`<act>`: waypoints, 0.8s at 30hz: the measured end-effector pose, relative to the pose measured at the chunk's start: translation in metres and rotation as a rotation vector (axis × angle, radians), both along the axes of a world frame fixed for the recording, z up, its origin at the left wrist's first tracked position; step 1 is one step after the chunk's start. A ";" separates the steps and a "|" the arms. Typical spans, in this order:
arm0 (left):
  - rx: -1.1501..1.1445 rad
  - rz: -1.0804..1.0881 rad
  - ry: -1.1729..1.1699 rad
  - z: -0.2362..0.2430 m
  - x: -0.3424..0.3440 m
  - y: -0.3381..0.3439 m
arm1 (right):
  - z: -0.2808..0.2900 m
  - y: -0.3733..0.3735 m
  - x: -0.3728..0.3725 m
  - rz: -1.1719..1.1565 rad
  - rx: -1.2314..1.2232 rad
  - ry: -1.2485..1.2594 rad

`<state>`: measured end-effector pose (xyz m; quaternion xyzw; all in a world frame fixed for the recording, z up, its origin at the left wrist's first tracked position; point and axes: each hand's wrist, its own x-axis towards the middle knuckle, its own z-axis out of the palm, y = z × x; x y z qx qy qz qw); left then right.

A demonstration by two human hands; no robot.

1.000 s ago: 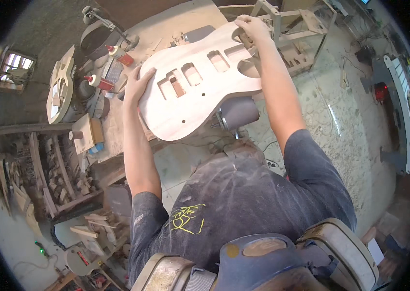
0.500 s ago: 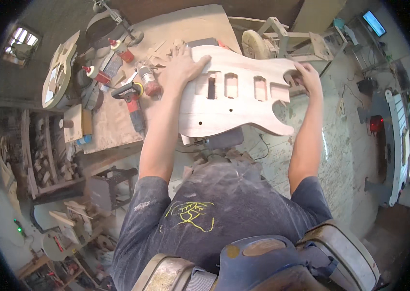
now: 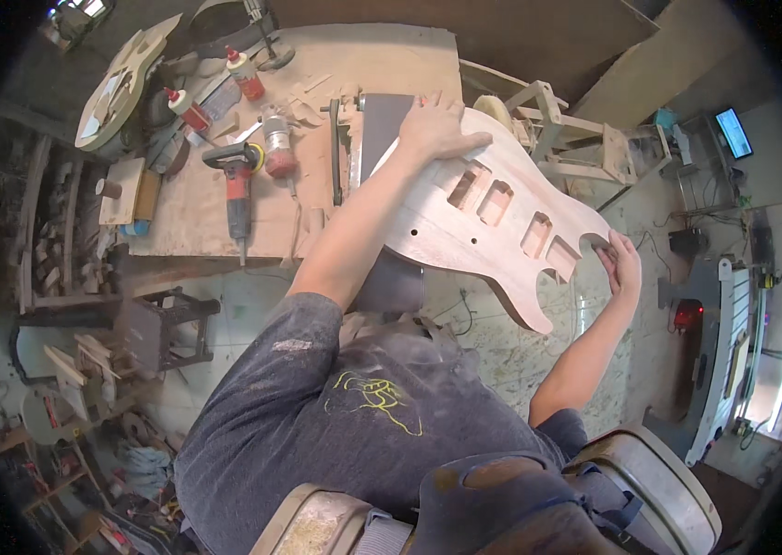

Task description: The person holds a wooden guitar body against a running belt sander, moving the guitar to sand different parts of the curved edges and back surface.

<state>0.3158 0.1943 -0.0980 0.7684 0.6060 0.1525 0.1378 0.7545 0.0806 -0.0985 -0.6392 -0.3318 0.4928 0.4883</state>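
A pale, unfinished wooden electric guitar body (image 3: 511,217) is tilted, with its horns toward the lower right and several routed cavities showing in its face. My left hand (image 3: 435,134) grips its upper left edge, thumb across the face and fingers over the far side. On the right, my right hand (image 3: 620,264) holds the body at a horn's cutaway, its fingers curled at the edge and partly hidden. Beside and beneath the body's left end is a dark sanding belt (image 3: 384,120) of what looks like a belt sander, partly covered by the body and my left forearm.
On the dusty workbench (image 3: 261,227) lie a red-and-black angle grinder (image 3: 238,190), a red-and-silver power tool (image 3: 277,148) and two glue bottles (image 3: 245,74). Another guitar body (image 3: 127,83) is at the far left. Wooden frames (image 3: 585,139) stand beyond the body on the right.
The guitar body has moved to the right and turned clockwise, its horn end dropping toward me. Both hands have stayed on it. More of the dark sanding belt now shows.
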 end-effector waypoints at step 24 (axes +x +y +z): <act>-0.103 0.278 0.014 0.012 -0.122 -0.059 | -0.029 0.075 -0.117 0.050 0.173 -0.547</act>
